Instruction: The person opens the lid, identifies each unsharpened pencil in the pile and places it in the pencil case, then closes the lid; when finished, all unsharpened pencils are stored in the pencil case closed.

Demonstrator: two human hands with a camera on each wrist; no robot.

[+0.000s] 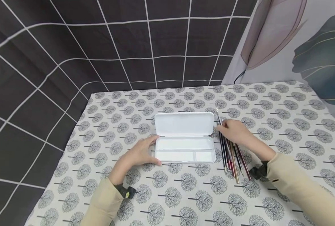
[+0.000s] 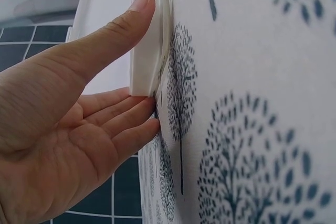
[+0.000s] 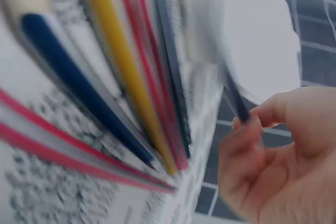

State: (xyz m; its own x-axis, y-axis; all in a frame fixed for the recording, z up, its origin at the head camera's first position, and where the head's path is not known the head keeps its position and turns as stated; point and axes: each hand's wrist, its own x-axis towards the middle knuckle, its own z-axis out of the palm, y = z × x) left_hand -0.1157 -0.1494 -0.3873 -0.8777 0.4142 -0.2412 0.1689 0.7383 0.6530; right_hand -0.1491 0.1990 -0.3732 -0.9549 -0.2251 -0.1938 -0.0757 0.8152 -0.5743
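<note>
A white pencil case [image 1: 184, 124] lies with its lid raised at the back; its tray has a long rear compartment and two front ones. At its left end my left hand [image 1: 142, 152] rests, thumb at the front corner and fairly straight fingers against the side, as the left wrist view also shows. My right hand [image 1: 233, 130] is just right of the case, above the upper ends of several pencils [image 1: 232, 157]. In the right wrist view, thumb and fingertips pinch one dark pencil [image 3: 236, 95], whose far part is blurred over the white case [image 3: 252, 24].
The loose pencils fan out beside the case: yellow [image 3: 113, 35], blue [image 3: 79, 77] and red [image 3: 58, 150] ones among them. A tree-print cloth [image 1: 178, 194] covers the table. Behind stands a dark gridded curtain [image 1: 128, 40], with a leaf-patterned cloth [image 1: 280, 56] at the right.
</note>
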